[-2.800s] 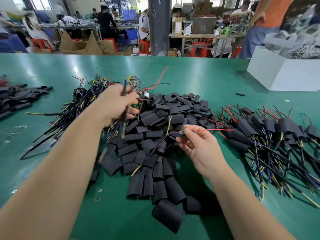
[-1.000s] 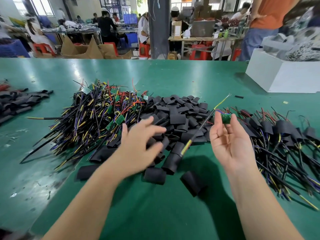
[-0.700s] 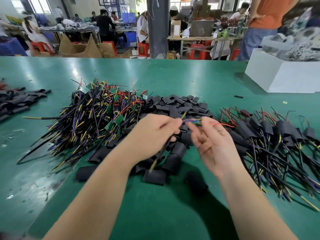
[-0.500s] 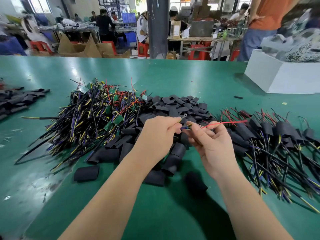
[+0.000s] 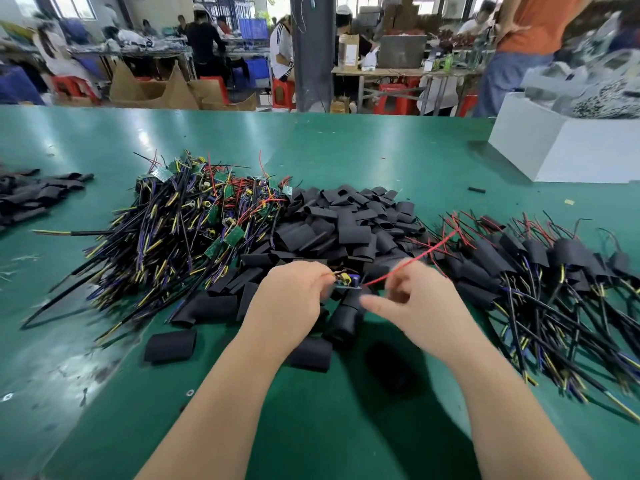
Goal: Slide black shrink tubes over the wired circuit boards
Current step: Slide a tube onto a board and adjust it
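Note:
My left hand (image 5: pixel 289 301) grips one small wired circuit board (image 5: pixel 346 280) by its left end, just above the near edge of the heap of black shrink tubes (image 5: pixel 346 223). My right hand (image 5: pixel 420 301) is blurred, with curled fingers around the board's red wire (image 5: pixel 429 249), which runs up and to the right. To the left lies the pile of bare wired boards (image 5: pixel 194 230) with black, yellow and purple leads. A pile of boards covered by tubes (image 5: pixel 540 265) lies to the right.
Loose tubes (image 5: pixel 169 346) lie on the green table (image 5: pixel 311 410) near my wrists. More black tubes (image 5: pixel 31 197) are at the far left. A white box (image 5: pixel 568 154) stands at the back right, a small black piece (image 5: pixel 477 190) before it. People work at benches behind.
My left hand left the tube heap and took hold of the board that my right hand held up. Both hands then came together low over the tubes, and the red wire now points up-right.

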Demonstrator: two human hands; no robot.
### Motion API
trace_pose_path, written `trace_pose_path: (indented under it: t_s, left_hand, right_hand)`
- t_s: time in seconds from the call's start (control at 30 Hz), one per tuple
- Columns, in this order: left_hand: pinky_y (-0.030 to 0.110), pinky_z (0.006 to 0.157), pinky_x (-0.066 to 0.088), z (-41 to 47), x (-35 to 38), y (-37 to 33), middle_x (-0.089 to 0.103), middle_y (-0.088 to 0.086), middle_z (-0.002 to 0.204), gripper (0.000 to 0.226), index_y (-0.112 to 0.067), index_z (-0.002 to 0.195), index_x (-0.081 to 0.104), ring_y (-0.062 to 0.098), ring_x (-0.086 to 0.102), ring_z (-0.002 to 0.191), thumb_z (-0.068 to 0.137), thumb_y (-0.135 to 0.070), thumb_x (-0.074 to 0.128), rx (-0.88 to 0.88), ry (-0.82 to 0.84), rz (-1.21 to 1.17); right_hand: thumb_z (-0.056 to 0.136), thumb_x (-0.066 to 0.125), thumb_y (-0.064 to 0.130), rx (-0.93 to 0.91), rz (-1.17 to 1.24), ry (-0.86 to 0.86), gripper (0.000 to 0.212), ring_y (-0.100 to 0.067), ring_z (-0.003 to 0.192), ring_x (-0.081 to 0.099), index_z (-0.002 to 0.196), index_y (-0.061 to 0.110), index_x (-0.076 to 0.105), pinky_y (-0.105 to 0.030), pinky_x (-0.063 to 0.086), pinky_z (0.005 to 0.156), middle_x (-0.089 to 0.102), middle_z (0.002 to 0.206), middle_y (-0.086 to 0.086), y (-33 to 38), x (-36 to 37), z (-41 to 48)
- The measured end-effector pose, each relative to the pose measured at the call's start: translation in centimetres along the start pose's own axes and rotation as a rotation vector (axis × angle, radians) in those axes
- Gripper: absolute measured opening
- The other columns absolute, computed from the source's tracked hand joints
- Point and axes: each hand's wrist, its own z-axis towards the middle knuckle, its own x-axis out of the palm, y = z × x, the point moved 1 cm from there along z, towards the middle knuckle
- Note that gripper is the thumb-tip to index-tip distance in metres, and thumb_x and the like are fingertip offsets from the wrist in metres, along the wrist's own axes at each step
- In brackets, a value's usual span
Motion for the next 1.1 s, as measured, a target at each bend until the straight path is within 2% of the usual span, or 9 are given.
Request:
trace_pose_path:
  t_s: [0.1,0.2,0.33,0.53,0.63,0.7,0.77,0.93,1.1]
  left_hand:
    - [0.042,0.075,0.045,0.3,0.1,1.0,0.065,0.006,0.084,0.023,-0.006,0.092,0.066,0.027,0.058,0.082,0.1,-0.015,0.045,-0.135,0.0,0.05]
    - [0.034,0.07,0.043,0.3,0.2,1.6,0.064,-0.002,0.084,0.024,-0.015,0.093,0.063,0.021,0.057,0.081,0.101,-0.02,0.041,-0.188,-0.025,0.111]
    - [0.023,0.058,0.028,0.2,0.1,1.5,0.057,-0.01,0.074,0.022,-0.017,0.091,0.065,0.01,0.049,0.07,0.1,-0.02,0.045,-0.159,-0.081,0.078]
    - [0.031,0.07,0.046,-0.1,-0.9,1.4,0.068,-0.002,0.078,0.018,-0.007,0.095,0.071,0.018,0.062,0.073,0.091,-0.011,0.053,0.073,-0.289,-0.037]
    - [0.025,0.069,0.047,-0.1,-1.0,1.7,0.068,-0.004,0.079,0.018,-0.007,0.098,0.07,0.01,0.06,0.076,0.091,-0.008,0.054,0.121,-0.374,-0.116]
    - [0.02,0.069,0.046,-0.1,-1.0,1.9,0.066,-0.007,0.08,0.019,-0.008,0.099,0.07,0.006,0.059,0.077,0.093,-0.012,0.052,0.154,-0.403,-0.153]
    - [0.018,0.067,0.045,0.0,-1.1,2.0,0.065,-0.008,0.08,0.023,-0.01,0.099,0.069,0.005,0.059,0.077,0.095,-0.019,0.049,0.175,-0.41,-0.18]
    - [0.011,0.074,0.043,0.1,-1.0,1.5,0.062,-0.012,0.085,0.027,-0.006,0.097,0.07,0.0,0.057,0.081,0.095,-0.021,0.048,0.23,-0.401,-0.194]
    - [0.006,0.075,0.039,0.0,-0.8,1.1,0.059,-0.018,0.085,0.026,-0.005,0.096,0.071,-0.01,0.055,0.084,0.095,-0.019,0.049,0.265,-0.387,-0.216]
  right_hand:
    - [0.052,0.075,0.071,0.061,-0.344,0.334,0.056,0.003,0.051,0.049,0.07,0.021,0.056,-0.015,0.038,0.048,0.06,0.065,0.009,-0.5,-1.6,-1.0]
    - [0.046,0.079,0.069,0.087,-0.452,0.531,0.059,-0.001,0.065,0.054,0.079,0.025,0.057,-0.021,0.044,0.057,0.059,0.075,0.012,0.0,-1.6,-1.9]
    - [0.062,0.081,0.045,-0.001,-0.4,0.479,0.041,-0.009,0.081,0.053,0.091,0.025,0.06,-0.023,0.046,0.07,0.056,0.09,0.01,0.7,-0.9,-1.8]
    - [0.069,0.081,0.031,-0.061,-0.277,0.41,0.045,-0.005,0.086,0.049,0.109,0.028,0.061,-0.004,0.037,0.068,0.053,0.093,0.02,-0.2,-0.8,-1.2]
    - [0.074,0.079,0.025,-0.121,-0.228,0.238,0.043,0.008,0.08,0.05,0.115,0.028,0.066,-0.005,0.032,0.067,0.063,0.101,0.017,-1.0,-0.7,-0.6]
    - [0.076,0.078,0.021,-0.063,-0.069,0.044,0.034,0.017,0.07,0.051,0.107,0.031,0.068,-0.004,0.035,0.068,0.064,0.093,0.017,-1.5,-0.9,0.0]
    - [0.081,0.075,0.015,0.104,0.298,-0.132,0.033,0.016,0.069,0.056,0.105,0.035,0.063,-0.011,0.044,0.07,0.066,0.089,0.017,-1.9,-1.2,0.5]
    - [0.086,0.062,0.014,0.338,1.45,-0.207,0.005,-0.02,0.089,0.072,0.088,0.01,0.061,-0.024,0.053,0.078,0.07,0.081,-0.003,-2.3,-2.2,1.4]
    - [0.07,0.071,0.017,0.369,1.808,-0.295,0.019,-0.024,0.097,0.071,0.074,0.005,0.056,-0.021,0.053,0.061,0.06,0.065,-0.003,-2.2,-3.0,1.3]
